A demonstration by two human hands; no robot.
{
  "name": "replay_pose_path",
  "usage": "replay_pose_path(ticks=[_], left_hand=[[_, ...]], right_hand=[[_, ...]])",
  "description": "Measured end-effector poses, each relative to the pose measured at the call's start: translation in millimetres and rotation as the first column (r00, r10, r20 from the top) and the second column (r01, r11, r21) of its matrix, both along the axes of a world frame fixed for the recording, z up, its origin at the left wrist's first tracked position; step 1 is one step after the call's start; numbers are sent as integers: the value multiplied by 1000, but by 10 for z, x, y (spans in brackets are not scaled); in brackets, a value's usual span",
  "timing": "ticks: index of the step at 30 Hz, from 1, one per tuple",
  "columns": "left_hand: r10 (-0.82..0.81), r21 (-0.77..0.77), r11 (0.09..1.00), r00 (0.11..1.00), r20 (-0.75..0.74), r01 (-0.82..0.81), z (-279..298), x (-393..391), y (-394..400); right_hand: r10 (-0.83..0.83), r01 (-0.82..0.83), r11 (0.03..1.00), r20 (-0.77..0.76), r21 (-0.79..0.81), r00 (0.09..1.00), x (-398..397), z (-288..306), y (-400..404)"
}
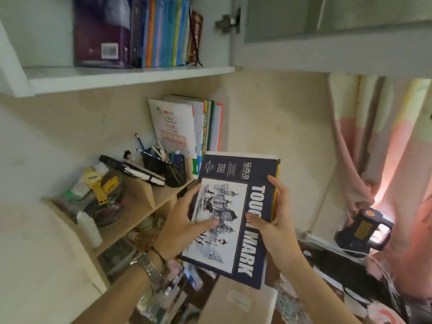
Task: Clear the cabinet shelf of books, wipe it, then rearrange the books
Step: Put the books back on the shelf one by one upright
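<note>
- The top edge cuts off the upper part of the row of books (140, 31) on my white cabinet shelf (121, 78).
- My left hand (187, 220) has its fingers behind the navy sketch pad (233, 218); only the thumb shows on the cover.
- My right hand (273, 220) covers two letters of the pad's white title.
- A yellow-edged book (277, 183) sits behind the pad, mostly hidden.
- The clutter (168, 295) below my wrists is too blurred to name.
- The bottom edge cuts off both my forearms.

Upright row of paperback books (149, 31) on the white cabinet shelf (121, 77); below it, black mesh pen cup (167, 166) left of leaning white workbooks (184, 127).
</note>
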State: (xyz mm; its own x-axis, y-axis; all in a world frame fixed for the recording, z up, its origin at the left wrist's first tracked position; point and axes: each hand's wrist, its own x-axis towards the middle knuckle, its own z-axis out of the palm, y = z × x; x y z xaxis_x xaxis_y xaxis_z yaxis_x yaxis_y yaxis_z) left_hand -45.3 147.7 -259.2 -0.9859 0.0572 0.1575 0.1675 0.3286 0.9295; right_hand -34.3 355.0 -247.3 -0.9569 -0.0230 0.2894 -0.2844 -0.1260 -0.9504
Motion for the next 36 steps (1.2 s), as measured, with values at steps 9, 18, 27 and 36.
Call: replay_pose_path(ticks=[9, 18, 27, 36], left_hand=[[42, -98, 991, 915, -401, -88, 1529, -187, -164], [92, -143, 967, 806, -585, -213, 2589, -315, -405], [155, -99, 963, 818, -554, -250, 3227, -475, -802], [307, -41, 928, 824, -475, -369, 3147, -687, -1078]], right_hand=[[-20, -22, 993, -341, -117, 940, -316, 1336, -176], [-38, -54, 989, -589, -137, 807, -537, 2383, -455], [-11, -95, 988, -680, -119, 733, -747, 3036, -953], [54, -113, 993, -702, -39, 711, -1030, 3117, -1508]])
